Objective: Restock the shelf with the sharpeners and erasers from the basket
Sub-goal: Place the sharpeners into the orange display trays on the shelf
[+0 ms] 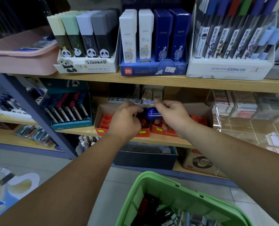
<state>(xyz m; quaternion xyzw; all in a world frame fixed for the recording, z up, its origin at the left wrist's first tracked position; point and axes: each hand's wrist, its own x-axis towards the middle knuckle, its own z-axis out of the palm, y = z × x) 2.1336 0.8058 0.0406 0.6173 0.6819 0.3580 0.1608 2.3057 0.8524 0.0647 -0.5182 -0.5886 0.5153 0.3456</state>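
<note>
Both my hands reach into the middle shelf over two red display boxes (101,126). My right hand (171,118) pinches a blue oval sharpener (153,113) above the gap between the boxes. My left hand (127,119) has its fingers curled round a dark item beside the sharpener; most of that item is hidden. The green basket (151,186) sits at the bottom of the view, holding several small dark and silver sharpeners and erasers.
The wooden shelf above (168,80) carries pencil-lead displays and a pink tub (21,59). A teal pen display (70,108) stands left of the red boxes, clear acrylic bins (249,108) to the right. A blue metal upright (31,110) slants at left.
</note>
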